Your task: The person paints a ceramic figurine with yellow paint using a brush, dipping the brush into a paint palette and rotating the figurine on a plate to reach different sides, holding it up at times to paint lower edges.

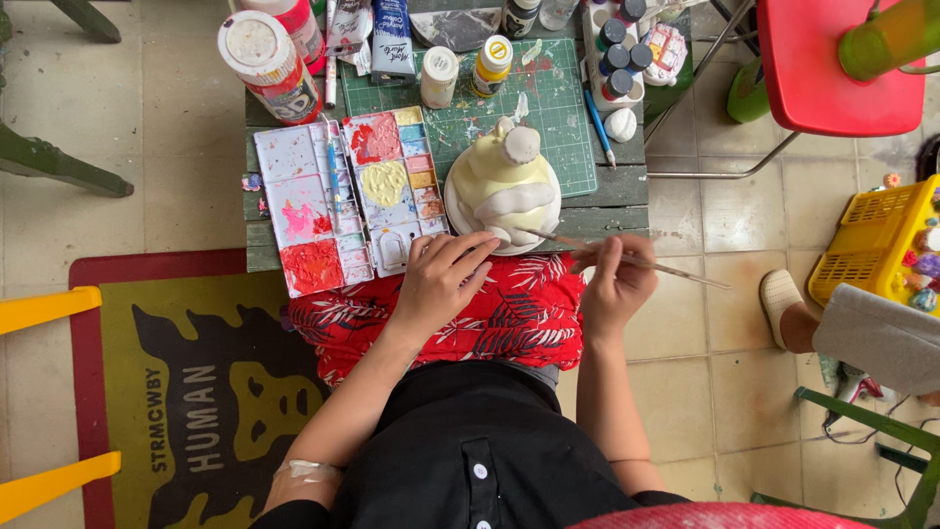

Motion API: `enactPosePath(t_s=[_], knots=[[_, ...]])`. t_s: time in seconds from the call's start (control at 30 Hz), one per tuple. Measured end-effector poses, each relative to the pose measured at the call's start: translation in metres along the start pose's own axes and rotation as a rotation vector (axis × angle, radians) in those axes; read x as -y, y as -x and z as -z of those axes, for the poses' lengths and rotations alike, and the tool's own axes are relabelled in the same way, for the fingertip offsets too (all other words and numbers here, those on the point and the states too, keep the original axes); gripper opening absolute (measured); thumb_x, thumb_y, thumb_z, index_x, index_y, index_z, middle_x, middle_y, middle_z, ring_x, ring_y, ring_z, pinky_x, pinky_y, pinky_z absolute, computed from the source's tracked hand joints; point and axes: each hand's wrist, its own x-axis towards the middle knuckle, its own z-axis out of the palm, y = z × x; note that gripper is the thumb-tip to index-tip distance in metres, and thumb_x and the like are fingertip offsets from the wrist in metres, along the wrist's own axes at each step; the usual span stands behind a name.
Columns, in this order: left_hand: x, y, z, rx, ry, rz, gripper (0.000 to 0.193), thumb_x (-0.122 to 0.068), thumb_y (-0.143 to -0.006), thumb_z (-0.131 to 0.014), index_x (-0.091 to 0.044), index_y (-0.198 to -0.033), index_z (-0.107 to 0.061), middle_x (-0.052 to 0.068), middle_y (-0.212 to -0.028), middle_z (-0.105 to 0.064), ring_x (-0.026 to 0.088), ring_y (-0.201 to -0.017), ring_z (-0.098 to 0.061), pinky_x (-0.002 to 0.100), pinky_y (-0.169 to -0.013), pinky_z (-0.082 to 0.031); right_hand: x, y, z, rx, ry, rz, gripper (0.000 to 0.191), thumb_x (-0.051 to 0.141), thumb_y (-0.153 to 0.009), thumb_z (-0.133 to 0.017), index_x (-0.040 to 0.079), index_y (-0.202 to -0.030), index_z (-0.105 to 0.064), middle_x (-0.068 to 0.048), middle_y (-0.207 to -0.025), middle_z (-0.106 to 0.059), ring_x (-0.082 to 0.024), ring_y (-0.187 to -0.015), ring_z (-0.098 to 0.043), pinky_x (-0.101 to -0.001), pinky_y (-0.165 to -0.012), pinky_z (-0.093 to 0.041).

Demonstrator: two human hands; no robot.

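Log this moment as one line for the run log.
left hand: touching pale-yellow-and-white plaster figurine | right hand: holding thin wooden paintbrush, tip at figurine | beside: white plastic paint palette

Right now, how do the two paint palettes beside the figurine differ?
The left palette is larger, with broad wells smeared red and pink, and a blue brush lies on it. The right palette is smaller, with a big red patch, a cream blob and a column of small wells, and sits nearer the left hand. Both are white, rectangular, flat on the table.
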Motion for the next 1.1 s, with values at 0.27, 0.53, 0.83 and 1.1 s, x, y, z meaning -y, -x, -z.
enactPosePath(t_s=[0.27,0.53,0.83,1.1], knots=[[0.002,0.002,0.002,-0.008,-0.003,0.004,0.034,-0.016,-0.091,-0.076,-0.014,-0.125,-0.072,-0.005,-0.128,-0.068,0.019,-0.098,-0.066,0.036,-0.093,-0.045,-0.005,-0.010,0.004,-0.046,0.103,0.037,0.014,0.010,-0.115,-0.051,-0.001,-0.107,-0.052,-0.015,-0.083,-0.069,-0.017,-0.068,-0.068,-0.0277,-0.060,-0.056],[0.002,0.004,-0.001,0.028,0.025,0.037,0.035,-0.016,-0.093,-0.076,-0.015,-0.127,-0.072,-0.005,-0.129,-0.069,0.018,-0.096,-0.068,0.036,-0.092,-0.044,-0.014,-0.006,0.016,-0.051,-0.039,-0.046,0.016,0.015,-0.115,-0.051,0.002,-0.107,-0.049,-0.013,-0.081,-0.065,-0.017,-0.066,-0.067,-0.0277,-0.054,-0.054],[-0.001,0.000,-0.006,0.030,0.026,0.037,0.034,-0.016,-0.093,-0.076,-0.015,-0.127,-0.072,-0.005,-0.128,-0.070,0.017,-0.099,-0.069,0.036,-0.092,-0.045,-0.025,-0.020,0.033,-0.150,0.036,-0.013,0.013,0.012,-0.116,-0.051,0.001,-0.109,-0.050,-0.013,-0.085,-0.067,-0.016,-0.064,-0.064,-0.0272,-0.058,-0.052],[-0.002,-0.002,-0.008,0.023,0.009,0.022,0.035,-0.016,-0.093,-0.075,-0.015,-0.128,-0.072,-0.004,-0.129,-0.070,0.018,-0.099,-0.070,0.034,-0.092,-0.045,-0.023,0.013,0.018,0.078,0.255,0.331,0.011,0.009,-0.113,-0.050,-0.001,-0.110,-0.050,-0.016,-0.089,-0.068,-0.019,-0.068,-0.068,-0.0301,-0.063,-0.056]])
